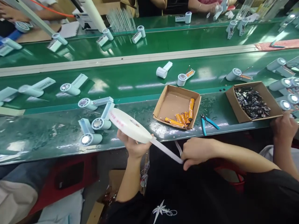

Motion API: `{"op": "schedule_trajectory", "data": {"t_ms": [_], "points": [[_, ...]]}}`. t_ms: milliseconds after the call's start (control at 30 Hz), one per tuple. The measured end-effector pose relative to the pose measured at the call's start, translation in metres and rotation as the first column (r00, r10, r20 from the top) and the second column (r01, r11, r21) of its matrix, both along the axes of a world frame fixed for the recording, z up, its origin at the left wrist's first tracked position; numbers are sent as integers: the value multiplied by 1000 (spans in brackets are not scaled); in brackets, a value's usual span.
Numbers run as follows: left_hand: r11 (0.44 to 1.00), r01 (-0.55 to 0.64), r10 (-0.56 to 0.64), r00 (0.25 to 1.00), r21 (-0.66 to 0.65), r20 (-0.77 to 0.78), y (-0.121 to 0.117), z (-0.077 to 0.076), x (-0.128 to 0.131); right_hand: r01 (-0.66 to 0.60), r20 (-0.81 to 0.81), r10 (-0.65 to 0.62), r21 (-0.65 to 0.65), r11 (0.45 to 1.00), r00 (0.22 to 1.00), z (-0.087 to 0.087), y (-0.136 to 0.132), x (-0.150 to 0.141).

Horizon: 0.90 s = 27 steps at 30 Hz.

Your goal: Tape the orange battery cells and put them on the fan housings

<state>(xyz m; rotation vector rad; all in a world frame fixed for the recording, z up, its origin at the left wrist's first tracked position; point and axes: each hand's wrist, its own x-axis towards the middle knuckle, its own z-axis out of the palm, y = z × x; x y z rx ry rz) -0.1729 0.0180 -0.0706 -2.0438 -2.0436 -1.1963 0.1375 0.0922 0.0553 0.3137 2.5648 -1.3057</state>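
My left hand (135, 145) grips a large white roll of tape (130, 126) from below, holding it tilted above the bench's front edge. A strip of tape (166, 150) runs from the roll to my right hand (198, 151), whose fingers are closed on its end. Beyond my hands sits a shallow cardboard box (169, 105) with several orange-wrapped batteries (184, 119) in it. To its right lie blue-handled cutters (206, 123). Left of the roll, several pale blue handheld fan bodies (101, 123) rest on the bench.
A green conveyor belt (130, 81) carries more fan bodies (72, 87). At the right, a cardboard box (257, 102) holds small dark circuit boards, with a co-worker's hand (283, 126) beside it. Other people sit across the line. A red stool (70, 177) stands at lower left.
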Motion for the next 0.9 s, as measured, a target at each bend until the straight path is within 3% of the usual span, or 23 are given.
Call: {"op": "schedule_trajectory", "data": {"t_ms": [67, 100, 167, 200, 233, 300, 367, 433, 500, 567, 633, 667, 767, 900], "points": [[997, -65, 64, 997, 32, 48, -2, -3, 7, 148, 74, -163, 171, 974, 984, 7, 24, 1], [994, -87, 83, 995, 64, 52, -3, -1, 12, 266, 59, -290, 264, 927, 955, 9, 35, -2], [996, -66, 64, 997, 66, 32, -1, 5, 23, 443, 4, -502, 466, 766, 865, 8, 55, -11], [997, -47, 47, 999, 69, 11, 0, 8, 28, 460, 7, -552, 543, 702, 834, 6, 62, -17], [997, -25, 26, 1000, 79, -12, 1, 12, 32, 434, 43, -561, 585, 685, 827, 4, 66, -24], [992, 33, -28, 999, 119, -44, 4, 16, 36, 367, 130, -524, 573, 733, 842, -3, 70, -33], [984, 89, -83, 996, 152, -44, 5, 17, 38, 400, 131, -524, 501, 767, 842, -10, 71, -35], [981, 123, -120, 992, 151, -30, 4, 15, 37, 550, 34, -602, 365, 751, 798, -15, 73, -30], [985, 126, -123, 992, 122, -27, 2, 13, 37, 736, -110, -727, 103, 669, 677, -20, 77, -19], [990, 112, -109, 993, 82, -39, 0, 13, 38, 818, -239, -840, -211, 534, 487, -23, 79, -8], [993, 104, -101, 993, 52, -58, -1, 15, 39, 783, -287, -904, -459, 419, 316, -24, 77, 1], [993, 105, -101, 992, 46, -71, -1, 18, 41, 745, -280, -922, -546, 382, 267, -23, 74, 4], [991, 122, -115, 985, 55, -126, -2, 29, 45, 649, -203, -949, -693, 312, 240, -18, 58, 7], [986, 158, -146, 973, 53, -180, -2, 44, 51, 614, -199, -951, -729, 304, 235, -12, 37, 5]]}}
